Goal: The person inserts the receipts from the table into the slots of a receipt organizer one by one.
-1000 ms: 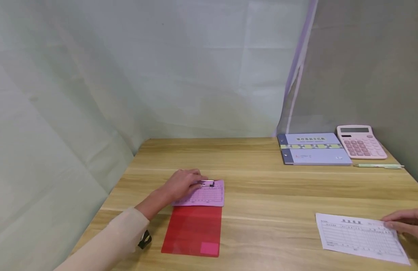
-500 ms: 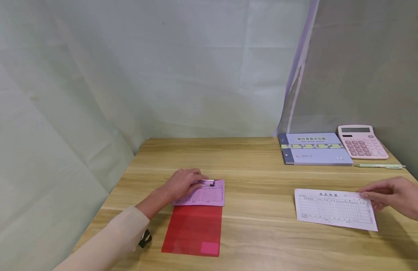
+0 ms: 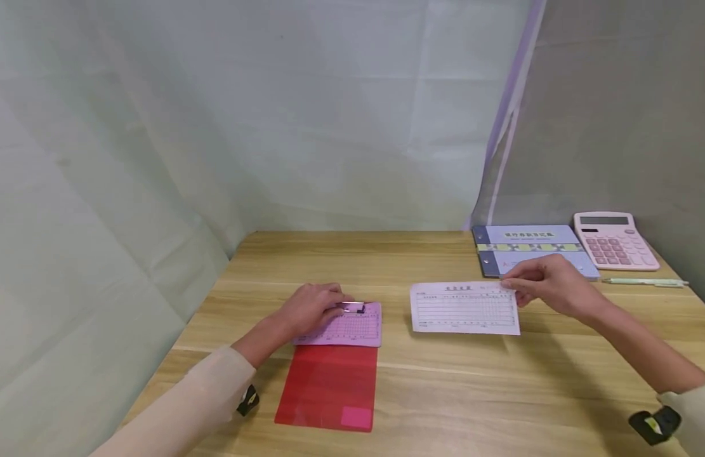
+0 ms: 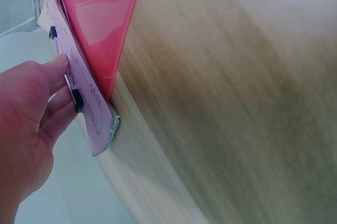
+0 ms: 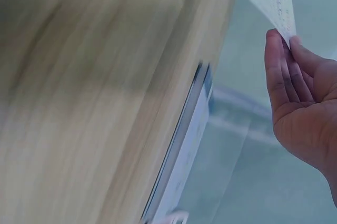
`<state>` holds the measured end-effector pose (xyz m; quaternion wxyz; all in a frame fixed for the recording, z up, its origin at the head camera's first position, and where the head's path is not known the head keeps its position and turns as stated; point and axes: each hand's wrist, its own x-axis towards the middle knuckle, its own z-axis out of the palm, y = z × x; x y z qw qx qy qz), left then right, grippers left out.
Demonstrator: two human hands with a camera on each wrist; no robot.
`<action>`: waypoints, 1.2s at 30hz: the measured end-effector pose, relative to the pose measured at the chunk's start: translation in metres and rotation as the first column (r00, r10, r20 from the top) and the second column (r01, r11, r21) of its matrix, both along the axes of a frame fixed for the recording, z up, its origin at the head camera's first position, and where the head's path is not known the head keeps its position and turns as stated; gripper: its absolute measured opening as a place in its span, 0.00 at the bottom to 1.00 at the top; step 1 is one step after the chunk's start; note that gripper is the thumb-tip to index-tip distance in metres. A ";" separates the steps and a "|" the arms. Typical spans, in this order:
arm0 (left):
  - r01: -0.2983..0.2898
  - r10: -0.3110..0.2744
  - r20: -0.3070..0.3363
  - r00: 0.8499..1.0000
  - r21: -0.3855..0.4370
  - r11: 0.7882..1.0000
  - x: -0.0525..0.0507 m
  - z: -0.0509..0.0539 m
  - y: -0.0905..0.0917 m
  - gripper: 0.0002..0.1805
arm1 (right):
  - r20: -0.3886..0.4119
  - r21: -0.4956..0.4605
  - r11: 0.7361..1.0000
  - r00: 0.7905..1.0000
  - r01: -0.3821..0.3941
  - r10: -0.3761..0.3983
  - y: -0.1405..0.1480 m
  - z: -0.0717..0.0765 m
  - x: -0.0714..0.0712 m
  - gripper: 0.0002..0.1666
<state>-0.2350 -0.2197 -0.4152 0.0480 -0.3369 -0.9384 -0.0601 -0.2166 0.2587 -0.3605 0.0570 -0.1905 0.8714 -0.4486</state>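
Note:
My left hand rests at the top of a red translucent clipboard. Its thumb and fingers pinch the metal clip, which has black ends and lies over pink printed forms. In the left wrist view the forms sit as a thin stack on the red board. My right hand pinches a white printed form by its upper right corner, between thumb and fingers. That sheet hangs above the table to the right of the clipboard, and the right wrist view shows only part of it.
On the wooden table, a blue-grey account book lies at the back right. A pink calculator stands beside it, with a pale green pen in front. Pale cloth hangs behind the table.
My right hand has lifted the white form and carried it left and away from the near edge, towards the clipboard. The left hand has stayed at the clip.

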 end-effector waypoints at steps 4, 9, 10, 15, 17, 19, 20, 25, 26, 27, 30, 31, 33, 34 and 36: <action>-0.007 0.007 -0.003 1.000 -0.015 1.000 0.001 0.000 0.001 0.16 | 0.008 -0.032 0.999 0.999 -0.044 0.044 -0.037 -0.001 -0.010 0.08; 0.005 -0.005 -0.011 1.000 -0.019 1.000 0.000 0.000 0.002 0.16 | 0.015 -0.067 0.992 0.994 -0.103 0.104 -0.075 -0.010 -0.020 0.07; 0.010 -0.011 -0.014 1.000 -0.018 1.000 0.000 0.000 0.002 0.16 | 0.019 -0.073 0.991 0.993 -0.114 0.116 -0.082 -0.013 -0.021 0.06; 0.001 -0.002 -0.012 1.000 -0.041 0.999 0.001 0.000 0.003 0.17 | 0.052 -0.119 0.979 0.984 -0.163 0.171 -0.114 -0.024 -0.026 0.06; -0.005 0.004 -0.015 1.000 -0.052 0.999 0.001 0.001 0.004 0.17 | 0.058 -0.125 0.977 0.982 -0.173 0.182 -0.125 -0.027 -0.027 0.06; -0.008 0.007 -0.019 1.000 -0.056 0.998 0.002 0.002 0.005 0.18 | 0.064 -0.121 0.976 0.980 -0.178 0.187 -0.136 -0.031 -0.027 0.06; -0.009 0.008 -0.019 1.000 -0.056 0.998 0.002 0.002 0.005 0.18 | 0.068 -0.120 0.976 0.979 -0.183 0.192 -0.141 -0.033 -0.027 0.05; -0.003 0.002 -0.015 1.000 -0.040 0.999 0.002 0.002 0.005 0.18 | 0.080 -0.118 0.968 0.970 -0.220 0.230 -0.165 -0.044 -0.026 0.04; -0.002 0.002 -0.015 1.000 -0.041 0.999 0.002 0.002 0.005 0.18 | 0.076 -0.116 0.967 0.969 -0.227 0.237 -0.169 -0.046 -0.025 0.04; 0.002 -0.003 -0.017 1.000 -0.040 0.999 0.002 0.001 0.005 0.17 | 0.074 -0.111 0.968 0.969 -0.225 0.234 -0.173 -0.048 -0.025 0.04; 0.017 -0.018 -0.020 1.000 -0.035 0.999 0.001 0.001 0.005 0.17 | 0.072 -0.100 0.972 0.972 -0.215 0.222 -0.184 -0.054 -0.024 0.04; 0.023 -0.023 -0.020 1.000 -0.032 0.999 0.001 0.001 0.005 0.17 | 0.072 -0.093 0.973 0.973 -0.213 0.220 -0.188 -0.055 -0.024 0.04; 0.028 -0.029 -0.016 0.999 -0.030 0.999 0.001 0.001 0.005 0.17 | 0.084 -0.087 0.974 0.973 -0.209 0.217 -0.196 -0.058 -0.024 0.04; 0.031 -0.032 -0.014 0.999 -0.028 0.999 0.001 0.001 0.005 0.17 | 0.081 -0.080 0.973 0.972 -0.215 0.221 -0.199 -0.058 -0.024 0.05; 0.030 -0.030 -0.011 0.999 -0.029 0.999 0.000 0.001 0.005 0.18 | 0.090 -0.065 0.974 0.971 -0.216 0.221 -0.206 -0.059 -0.025 0.05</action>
